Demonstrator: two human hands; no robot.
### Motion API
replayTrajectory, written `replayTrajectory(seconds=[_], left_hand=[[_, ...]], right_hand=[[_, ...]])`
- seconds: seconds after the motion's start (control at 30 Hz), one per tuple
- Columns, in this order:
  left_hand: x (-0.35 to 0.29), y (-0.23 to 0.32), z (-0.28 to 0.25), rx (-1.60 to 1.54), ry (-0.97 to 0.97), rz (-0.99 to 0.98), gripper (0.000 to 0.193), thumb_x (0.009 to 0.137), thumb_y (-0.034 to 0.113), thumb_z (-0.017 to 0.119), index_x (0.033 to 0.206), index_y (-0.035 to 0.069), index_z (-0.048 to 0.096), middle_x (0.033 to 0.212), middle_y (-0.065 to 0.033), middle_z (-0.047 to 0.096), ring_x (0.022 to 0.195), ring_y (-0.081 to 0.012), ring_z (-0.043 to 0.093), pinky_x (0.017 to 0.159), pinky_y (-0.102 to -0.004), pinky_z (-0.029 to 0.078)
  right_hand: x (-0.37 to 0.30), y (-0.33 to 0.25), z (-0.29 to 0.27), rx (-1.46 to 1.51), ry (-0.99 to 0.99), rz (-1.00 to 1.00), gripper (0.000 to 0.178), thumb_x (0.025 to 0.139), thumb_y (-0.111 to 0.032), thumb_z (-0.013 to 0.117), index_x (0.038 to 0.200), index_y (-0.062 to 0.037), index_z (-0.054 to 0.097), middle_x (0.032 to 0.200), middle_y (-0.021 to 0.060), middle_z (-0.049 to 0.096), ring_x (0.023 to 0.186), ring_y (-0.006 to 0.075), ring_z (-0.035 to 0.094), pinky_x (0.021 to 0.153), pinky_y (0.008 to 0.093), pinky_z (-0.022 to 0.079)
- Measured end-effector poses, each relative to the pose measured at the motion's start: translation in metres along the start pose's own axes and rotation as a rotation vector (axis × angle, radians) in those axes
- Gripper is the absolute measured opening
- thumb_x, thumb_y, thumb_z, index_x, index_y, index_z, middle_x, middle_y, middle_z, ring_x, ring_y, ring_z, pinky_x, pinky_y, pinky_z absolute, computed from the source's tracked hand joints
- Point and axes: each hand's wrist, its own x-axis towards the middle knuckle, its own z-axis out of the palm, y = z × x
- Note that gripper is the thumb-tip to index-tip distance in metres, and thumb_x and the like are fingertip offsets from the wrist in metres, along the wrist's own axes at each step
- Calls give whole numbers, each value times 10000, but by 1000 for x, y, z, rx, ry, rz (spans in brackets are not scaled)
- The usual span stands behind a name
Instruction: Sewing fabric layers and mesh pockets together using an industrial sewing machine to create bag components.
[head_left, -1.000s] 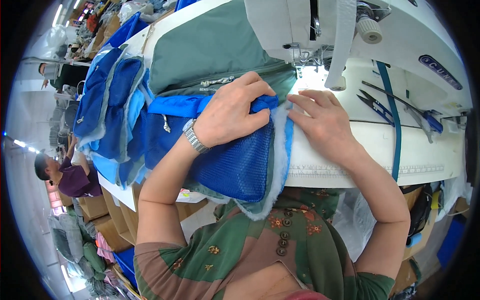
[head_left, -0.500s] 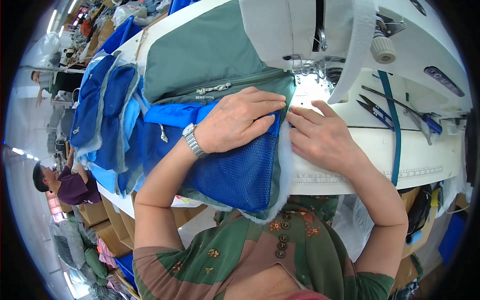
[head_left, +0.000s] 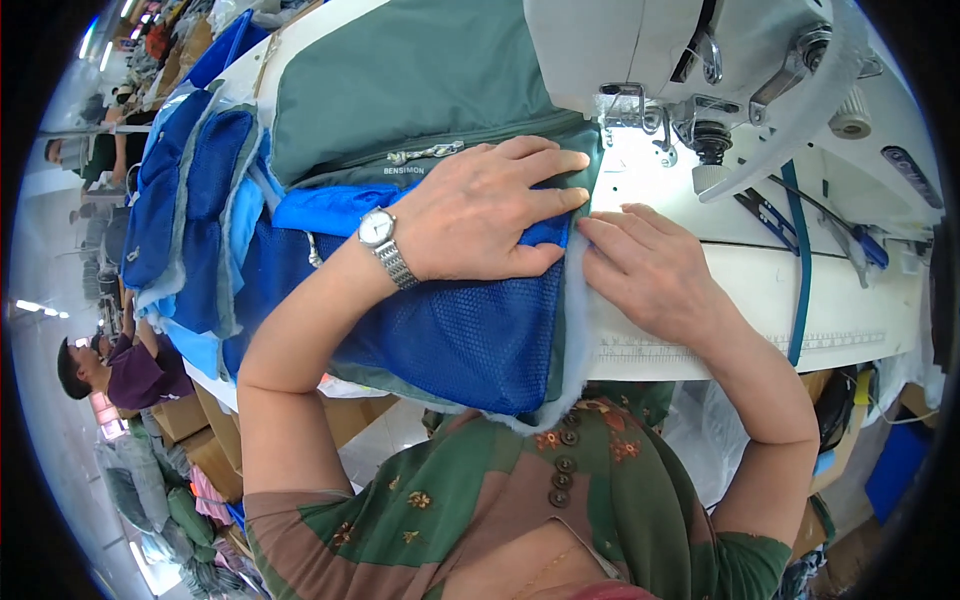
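Observation:
A fabric bag panel (head_left: 400, 90) lies on the sewing table, grey-green with a zipper (head_left: 430, 153) across it and a blue mesh pocket (head_left: 470, 345) below. Its right side has a pale padded edge (head_left: 573, 340). My left hand (head_left: 485, 215) rests flat on the panel, fingers spread toward that edge; a metal watch is on the wrist. At the same edge, my right hand (head_left: 655, 268) has its fingers closed together on the fabric, its thumb hidden. The panel's upper right corner lies beside the presser foot (head_left: 665, 150) of a white sewing machine (head_left: 590, 45).
Similar blue panels (head_left: 185, 210) are piled at the table's left. Thread snips (head_left: 768, 220), a screwdriver (head_left: 868, 245) and a teal strip (head_left: 800, 270) lie on the right. Cardboard boxes (head_left: 210, 440) stand below left. A person in a purple shirt (head_left: 145, 375) is farther left.
My left hand's fingers have spread apart, the thumb lower on the pocket. My right hand stays at the panel's edge. The view has shifted slightly, showing more of the machine's needle area.

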Motion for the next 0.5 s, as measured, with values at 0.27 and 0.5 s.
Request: replayTrajectory(seconds=[0.27, 0.5], left_hand=[[5, 6, -11, -9, -86, -12, 477, 744, 365, 737, 1124, 80, 697, 1315, -106, 586, 1153, -291, 576, 860, -391, 560], [12, 26, -2, -6, -11, -137, 473, 749, 389, 725, 1118, 94, 703, 1246, -94, 613, 1099, -281, 594, 825, -390, 571]], right_hand=[[6, 11, -23, 96, -158, 6, 106, 700, -127, 642, 780, -60, 621, 944, 52, 654, 925, 200, 652, 819, 342, 533], [3, 17, -38, 119, -241, 62, 54, 686, -122, 658, 728, -88, 662, 938, 17, 696, 927, 178, 657, 817, 344, 528]])
